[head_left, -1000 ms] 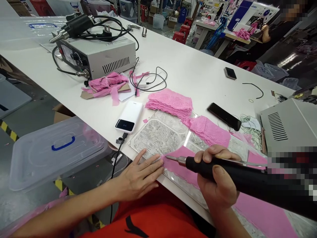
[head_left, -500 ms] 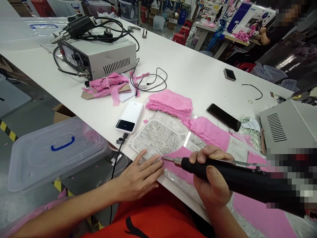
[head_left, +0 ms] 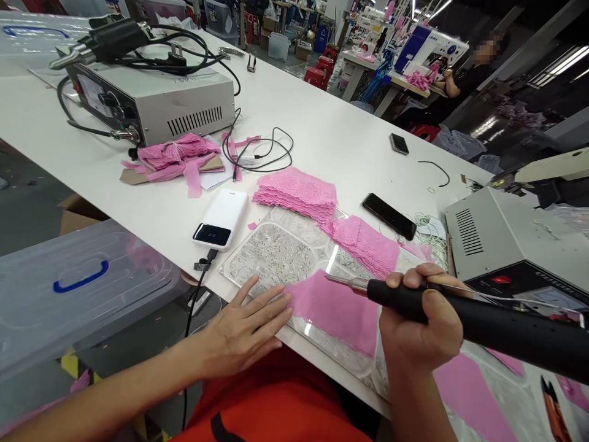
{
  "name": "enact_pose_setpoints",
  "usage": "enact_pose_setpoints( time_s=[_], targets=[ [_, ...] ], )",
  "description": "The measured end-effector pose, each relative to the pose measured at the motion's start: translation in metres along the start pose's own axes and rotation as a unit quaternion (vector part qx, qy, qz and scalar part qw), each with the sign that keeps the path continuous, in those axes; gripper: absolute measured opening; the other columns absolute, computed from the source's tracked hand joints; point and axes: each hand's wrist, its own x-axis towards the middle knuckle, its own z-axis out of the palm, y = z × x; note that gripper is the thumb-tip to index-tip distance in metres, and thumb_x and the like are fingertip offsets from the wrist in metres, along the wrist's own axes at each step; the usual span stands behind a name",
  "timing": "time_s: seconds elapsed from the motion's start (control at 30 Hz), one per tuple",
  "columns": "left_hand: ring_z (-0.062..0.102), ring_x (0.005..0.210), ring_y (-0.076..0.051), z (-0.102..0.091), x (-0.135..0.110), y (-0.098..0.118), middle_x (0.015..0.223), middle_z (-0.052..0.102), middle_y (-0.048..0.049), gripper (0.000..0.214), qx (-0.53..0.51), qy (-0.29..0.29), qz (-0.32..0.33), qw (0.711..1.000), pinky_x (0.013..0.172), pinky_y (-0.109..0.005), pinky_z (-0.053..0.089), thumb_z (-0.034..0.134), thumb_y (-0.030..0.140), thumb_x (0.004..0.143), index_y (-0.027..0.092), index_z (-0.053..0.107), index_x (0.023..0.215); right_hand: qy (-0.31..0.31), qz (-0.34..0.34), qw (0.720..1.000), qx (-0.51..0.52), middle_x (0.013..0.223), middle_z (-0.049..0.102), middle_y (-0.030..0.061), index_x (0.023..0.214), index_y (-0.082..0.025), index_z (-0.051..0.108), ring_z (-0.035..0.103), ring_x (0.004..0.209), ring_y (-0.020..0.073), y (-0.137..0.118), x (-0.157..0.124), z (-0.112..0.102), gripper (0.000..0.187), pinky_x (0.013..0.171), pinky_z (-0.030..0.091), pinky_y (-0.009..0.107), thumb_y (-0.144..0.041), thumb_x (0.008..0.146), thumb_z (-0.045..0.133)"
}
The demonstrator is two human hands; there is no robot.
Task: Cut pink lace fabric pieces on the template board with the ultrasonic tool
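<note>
My left hand point(head_left: 248, 328) lies flat with fingers spread, its fingertips at the left edge of a pink fabric piece point(head_left: 345, 319). This piece rests on a marbled, clear-edged board point(head_left: 271, 252) at the table's front edge. My right hand point(head_left: 421, 319) is wrapped round a thick black handpiece point(head_left: 492, 322) with a pointed metal tip. The tip points left and appears to be over the fabric's upper part, apart from my left fingers. Behind the board's front area are a stack of pink lace pieces point(head_left: 299, 193) and a second lace stack point(head_left: 368, 242).
A white power bank point(head_left: 223, 218) with a cable sits left of the board. Grey control boxes stand at the back left point(head_left: 184, 101) and right point(head_left: 488, 227). A black phone point(head_left: 389, 216) lies behind the lace. A lidded plastic bin point(head_left: 92, 294) is below, left.
The handpiece tip has moved right, away from my left fingertips and the fabric's left edge. My left hand stays on that edge. The camera view has turned to the right.
</note>
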Motion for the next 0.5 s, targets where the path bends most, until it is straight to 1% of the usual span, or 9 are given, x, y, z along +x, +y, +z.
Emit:
enact_pose_setpoints(
  time_s=[0.07,0.13,0.2,0.3,0.4,0.5],
  targets=[
    [0.038,0.139,-0.026,0.003,0.003,-0.001,0.135,0.059,-0.0106,0.037,0.005,-0.006,0.001,1.000,0.121,-0.055,0.012,0.052,0.023,0.096,0.012,0.053,0.131,0.026,0.002,1.000,0.001,0.083,0.049,-0.0004,0.075,-0.021,0.057,0.047,0.066,0.0092,0.000,0.004,-0.004,0.014,0.056,0.048,0.025,-0.013,0.063,0.057],
    [0.037,0.140,-0.027,0.007,0.005,-0.002,0.136,0.058,-0.0109,0.036,0.011,-0.013,-0.001,1.000,0.121,-0.056,0.009,0.050,0.026,0.098,0.011,0.053,0.131,0.033,0.006,0.999,-0.002,0.083,0.049,-0.0004,0.075,-0.020,0.057,0.047,0.066,0.0091,0.002,0.003,-0.006,0.013,0.056,0.048,0.025,-0.014,0.064,0.058],
    [0.035,0.141,-0.027,0.009,0.005,-0.004,0.136,0.057,-0.0115,0.037,0.014,-0.019,-0.002,1.000,0.120,-0.057,0.008,0.049,0.027,0.098,0.011,0.053,0.130,0.025,0.008,1.000,-0.002,0.084,0.050,-0.0003,0.075,-0.021,0.058,0.048,0.067,0.0093,0.005,0.001,-0.005,0.013,0.056,0.049,0.025,-0.015,0.064,0.060],
    [0.034,0.142,-0.028,0.010,0.004,-0.004,0.137,0.056,-0.0118,0.037,0.009,-0.024,-0.001,1.000,0.120,-0.058,0.009,0.050,0.027,0.098,0.010,0.053,0.131,0.001,0.006,1.000,0.001,0.085,0.051,-0.0004,0.077,-0.022,0.059,0.049,0.066,0.0096,0.008,-0.002,-0.003,0.014,0.056,0.050,0.026,-0.016,0.065,0.062],
    [0.035,0.141,-0.028,0.009,0.004,-0.004,0.136,0.057,-0.0122,0.037,-0.006,-0.018,-0.002,1.000,0.120,-0.057,0.011,0.053,0.025,0.096,0.010,0.053,0.130,-0.016,0.011,1.000,-0.001,0.086,0.051,-0.0003,0.079,-0.022,0.060,0.050,0.067,0.0095,0.009,-0.003,-0.001,0.014,0.058,0.051,0.027,-0.016,0.067,0.062],
    [0.037,0.140,-0.028,0.008,0.004,-0.005,0.135,0.058,-0.0123,0.036,-0.016,-0.011,0.000,1.000,0.120,-0.057,0.011,0.054,0.023,0.096,0.009,0.054,0.129,-0.021,0.015,1.000,-0.003,0.086,0.051,-0.0002,0.079,-0.022,0.060,0.050,0.066,0.0091,0.011,-0.003,0.000,0.013,0.057,0.051,0.026,-0.016,0.067,0.063]
  ],
)
